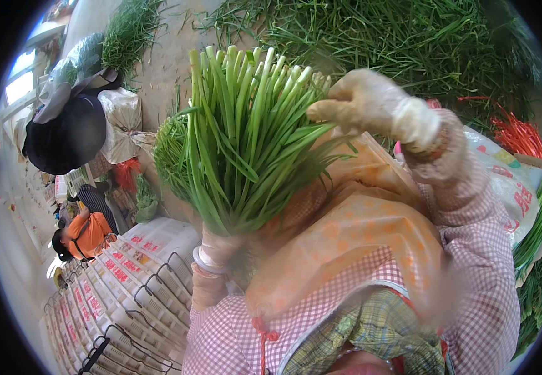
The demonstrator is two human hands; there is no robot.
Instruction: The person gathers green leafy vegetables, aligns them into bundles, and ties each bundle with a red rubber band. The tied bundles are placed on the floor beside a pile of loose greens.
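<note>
A thick bunch of garlic chives (pixel 246 137) stands fanned out in front of me, pale cut ends up and green leaves down. My left hand (pixel 216 249), gloved, grips it low by the leaves; the leaves hide most of its fingers. To the right of the cut ends is my right hand (pixel 361 100), also gloved and slightly blurred. Its thumb is held apart from the bent fingers, and nothing shows between them. Finer green leaves (pixel 172 159) show behind the bunch's left side. An orange-patterned plastic apron (pixel 352 231) covers my lap.
Loose greens (pixel 396 44) are heaped across the far side. Red ties (pixel 521 134) and a printed plastic bag (pixel 502 184) lie right, by boxed greens (pixel 536 228). Paper-lined wire crates (pixel 121 281) stand left; beyond are a white sack (pixel 121 115) and a person in orange (pixel 89 234).
</note>
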